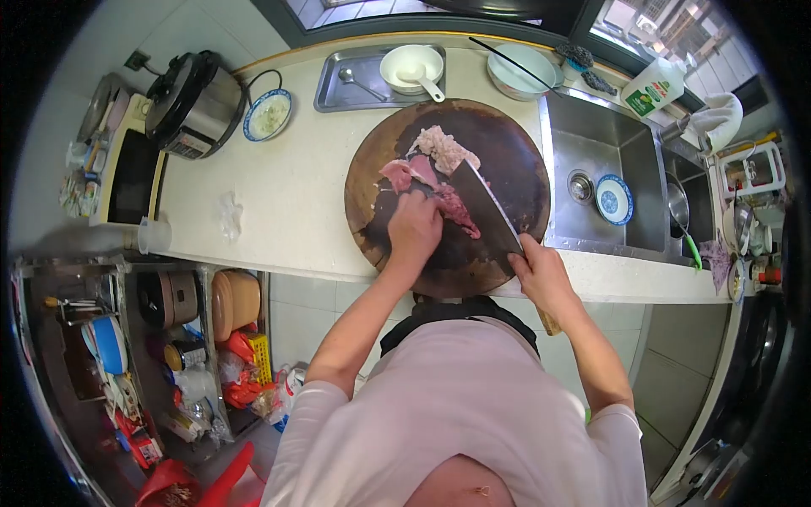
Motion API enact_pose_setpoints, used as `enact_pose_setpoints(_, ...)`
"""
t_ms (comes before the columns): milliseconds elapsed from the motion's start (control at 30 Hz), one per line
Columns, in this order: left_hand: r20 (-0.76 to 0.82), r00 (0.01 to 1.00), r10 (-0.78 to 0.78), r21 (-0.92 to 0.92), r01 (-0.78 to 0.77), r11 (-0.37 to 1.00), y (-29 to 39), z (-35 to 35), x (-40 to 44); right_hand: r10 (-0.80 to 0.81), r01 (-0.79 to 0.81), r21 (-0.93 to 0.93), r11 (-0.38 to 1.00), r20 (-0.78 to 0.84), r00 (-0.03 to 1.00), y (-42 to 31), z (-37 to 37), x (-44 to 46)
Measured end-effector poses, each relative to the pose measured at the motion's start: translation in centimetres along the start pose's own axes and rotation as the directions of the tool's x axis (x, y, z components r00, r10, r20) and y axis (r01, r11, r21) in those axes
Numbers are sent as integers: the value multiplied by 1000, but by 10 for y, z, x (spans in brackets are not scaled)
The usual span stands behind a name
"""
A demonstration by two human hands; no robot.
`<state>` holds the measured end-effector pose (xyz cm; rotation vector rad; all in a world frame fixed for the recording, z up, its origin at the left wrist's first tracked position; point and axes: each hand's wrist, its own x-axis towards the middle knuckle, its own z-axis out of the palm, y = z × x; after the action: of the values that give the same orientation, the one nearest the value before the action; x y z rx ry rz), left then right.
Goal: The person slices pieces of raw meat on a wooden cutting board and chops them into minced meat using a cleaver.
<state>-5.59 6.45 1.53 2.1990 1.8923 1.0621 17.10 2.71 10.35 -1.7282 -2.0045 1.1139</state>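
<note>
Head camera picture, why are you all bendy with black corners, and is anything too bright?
In the head view, the counter edge bows, probably from a very wide lens, and the corners go black; in the head view, the upper-right window looks bright and partly washed out; in the head view, the knife and pink meat are clear enough to make out.

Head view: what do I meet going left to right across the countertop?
Black-and-silver electric cooker, blue-rimmed white bowl of pale food, round brown wooden chopping board, rectangular metal sink.
</note>
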Motion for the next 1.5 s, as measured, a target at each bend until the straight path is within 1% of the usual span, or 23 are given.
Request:
enact_pose_setpoints(67, -101, 991, 92, -13, -94, 996, -11, -6, 20, -2, 2, -12, 1000, 3, 1000, 2, 0, -9)
enact_pose_setpoints(100, -90, 990, 106, 73, -100, 992, -18, -6, 32, -14, 15, -16, 1000, 7, 1000, 2, 1, -13)
enact_pose_setpoints(133, -54, 988, 147, 151, -138, 979, -24, -4, 41, -27, 27, -22, 999, 10, 1000, 1, 2, -16)
enact_pose_setpoints(200, 120, 965, 232, 269, -256, 929, -34, -2, 58, -62, 69, -96, 993, 71, 996, -3, 3, -20)
enact_pose_setpoints(267, 189, 919, 346, 227, -384, 895, -48, 7, 72, -103, 126, -154, 980, 150, 983, -1, 4, -20)
enact_pose_setpoints(300, 222, 889, 402, 205, -445, 872, -52, 10, 79, -154, 180, -197, 964, 136, 979, 0, 6, -18)
enact_pose_setpoints(367, 274, 845, 460, 190, -516, 835, -57, 14, 91, -152, 186, -277, 943, 141, 978, -2, -1, -9)
enact_pose_setpoints(400, 297, 823, 485, 186, -548, 816, -58, 14, 94, -155, 194, -317, 928, 146, 977, -3, -4, -3)
enact_pose_setpoints(433, 307, 824, 476, 193, -544, 817, -58, 14, 96, -175, 196, -343, 919, 92, 980, 1, -3, 4)
enact_pose_setpoints(500, 320, 826, 465, 208, -540, 816, -55, 13, 103, -160, 181, -341, 923, 88, 983, 4, -6, 13)
enact_pose_setpoints(600, 227, 916, 331, 153, -369, 917, -49, 2, 99, -133, 155, -334, 930, 87, 987, 6, -7, 14)
enact_pose_setpoints(700, 266, 951, 157, 10, -166, 986, -33, -28, 69, -130, 145, -283, 948, 71, 989, 11, -4, 12)
enact_pose_setpoints(767, 374, 927, -24, -166, 93, 982, -27, -40, 43, -142, 153, -276, 949, 61, 988, 13, -3, 12)
enact_pose_setpoints(800, 433, 896, -101, -244, 224, 944, -26, -43, 36, -148, 161, -277, 947, 65, 987, 12, -3, 12)
enact_pose_setpoints(833, 532, 830, -169, -301, 372, 878, -41, -32, 22, -153, 166, -280, 945, 68, 986, 11, -4, 13)
enact_pose_setpoints(933, 342, 905, -253, -240, 344, 908, -41, -35, 11, -161, 180, -294, 939, 88, 983, 10, -6, 13)
enact_pose_setpoints(967, 237, 887, -396, -327, 457, 827, -38, -37, 13, -165, 185, -297, 937, 90, 982, 9, -6, 15)
enact_pose_setpoints(1067, 143, 845, -515, -202, 534, 821, -20, -58, 1, -178, 202, -306, 930, 104, 978, 10, -5, 16)
enact_pose_setpoints(1133, 100, 921, -377, 19, 377, 926, -9, -46, -19, -171, 201, -303, 931, 122, 978, 7, -4, 14)
enact_pose_setpoints(1233, 16, 940, -340, 126, 335, 934, 13, -30, -28, -199, 229, -290, 929, 131, 971, 6, 0, 10)
enact_pose_setpoints(1367, 27, 963, -267, 38, 266, 963, 6, -15, -26, -208, 242, -308, 920, 141, 968, 4, -1, 9)
enact_pose_setpoints(1467, 210, 936, -282, -146, 316, 938, 0, -23, -27, -239, 274, -310, 911, 146, 960, 4, -1, 10)
enact_pose_setpoints(1500, 237, 920, -312, -213, 362, 907, -3, -25, -28, -270, 296, -285, 911, 128, 954, 2, 0, 9)
